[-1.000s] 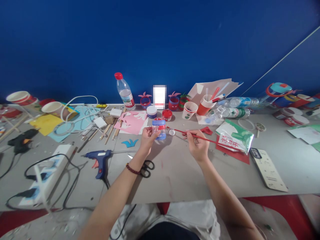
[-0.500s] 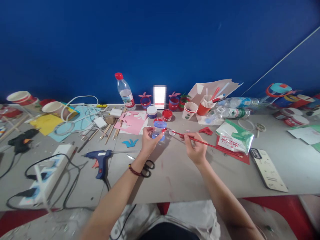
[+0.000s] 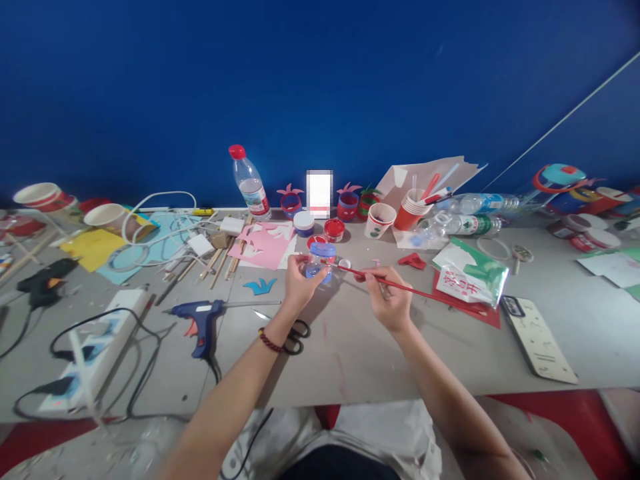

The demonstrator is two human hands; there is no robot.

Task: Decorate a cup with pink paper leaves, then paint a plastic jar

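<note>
My left hand (image 3: 301,281) is wrapped round a small clear container with a blue rim (image 3: 323,251), held above the grey table. Between the pinched fingers of my right hand (image 3: 389,297) is a long red paintbrush (image 3: 417,291). Its tip points left and meets the container's side near my left thumb. Just behind the container are open pots of red paint (image 3: 334,230). A small white lid (image 3: 345,265) lies beside the brush. Black-handled scissors (image 3: 298,337) rest partly under my left wrist.
A blue glue gun (image 3: 200,320) and a white power strip (image 3: 100,353) with cables lie left. Behind stand a red-capped bottle (image 3: 250,187) and paper cups (image 3: 380,221). A phone (image 3: 540,340) lies right, near the table's front edge (image 3: 360,402).
The brush tip has shifted slightly left and up along the container. The container is turned a little in my left hand, and less red shows at the brush tip.
</note>
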